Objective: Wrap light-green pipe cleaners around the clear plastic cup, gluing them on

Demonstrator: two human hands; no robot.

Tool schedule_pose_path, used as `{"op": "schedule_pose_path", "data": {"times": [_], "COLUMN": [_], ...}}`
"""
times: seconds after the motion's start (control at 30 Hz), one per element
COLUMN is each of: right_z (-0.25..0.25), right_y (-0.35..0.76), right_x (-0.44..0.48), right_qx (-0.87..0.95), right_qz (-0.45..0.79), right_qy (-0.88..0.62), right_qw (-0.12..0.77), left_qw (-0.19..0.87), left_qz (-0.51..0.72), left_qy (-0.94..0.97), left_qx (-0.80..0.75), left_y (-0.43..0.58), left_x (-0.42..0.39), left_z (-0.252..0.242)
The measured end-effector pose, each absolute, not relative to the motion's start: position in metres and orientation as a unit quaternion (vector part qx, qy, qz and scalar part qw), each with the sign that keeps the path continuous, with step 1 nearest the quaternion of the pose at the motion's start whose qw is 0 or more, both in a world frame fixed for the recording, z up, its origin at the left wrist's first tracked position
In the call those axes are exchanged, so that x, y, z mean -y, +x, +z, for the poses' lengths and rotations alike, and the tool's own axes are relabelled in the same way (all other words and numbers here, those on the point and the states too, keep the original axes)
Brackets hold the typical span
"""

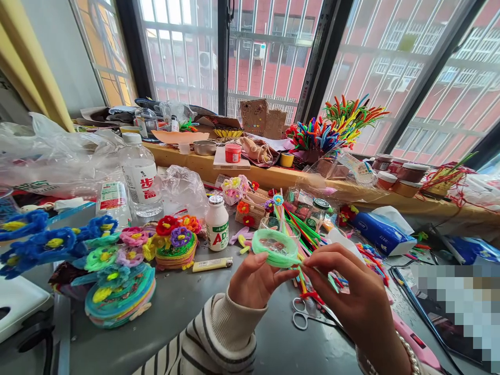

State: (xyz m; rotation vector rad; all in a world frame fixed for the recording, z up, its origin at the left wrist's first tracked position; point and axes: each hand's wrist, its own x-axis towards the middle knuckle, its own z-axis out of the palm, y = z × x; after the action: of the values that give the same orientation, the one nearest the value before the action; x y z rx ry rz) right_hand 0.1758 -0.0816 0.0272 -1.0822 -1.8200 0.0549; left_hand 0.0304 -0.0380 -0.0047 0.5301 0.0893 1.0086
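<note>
Thumb and fingers of the left hand (253,282) grip the lower left edge of a mint-green ring (278,260), just right of the frame's center, its opening tilted toward the camera. Fingertips of the right hand (347,286) come together at the ring's lower right edge; whether they pinch a strand cannot be told. Below the ring lie scissors (300,320); left of center, a yellow lighter (213,264) lies near an upright white bottle (217,221).
</note>
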Motion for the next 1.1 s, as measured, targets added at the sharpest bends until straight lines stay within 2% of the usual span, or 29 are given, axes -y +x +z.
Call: {"op": "schedule_pose_path", "data": {"times": [0.3, 1.1], "right_z": [0.0297, 0.0347], "right_y": [0.1788, 0.1853], "right_x": [0.0797, 0.0804], "right_qx": [0.756, 0.756], "right_qz": [-0.001, 0.075], "right_qy": [-0.44, -0.458], "right_qw": [0.484, 0.462], "left_qw": [0.843, 0.851], "left_qz": [0.463, 0.438], "left_qy": [0.269, 0.289], "left_qx": [-0.049, 0.009], "left_y": [0.0301, 0.0317], "left_x": [0.0384, 0.0344], "left_z": [-0.0036, -0.0092]}}
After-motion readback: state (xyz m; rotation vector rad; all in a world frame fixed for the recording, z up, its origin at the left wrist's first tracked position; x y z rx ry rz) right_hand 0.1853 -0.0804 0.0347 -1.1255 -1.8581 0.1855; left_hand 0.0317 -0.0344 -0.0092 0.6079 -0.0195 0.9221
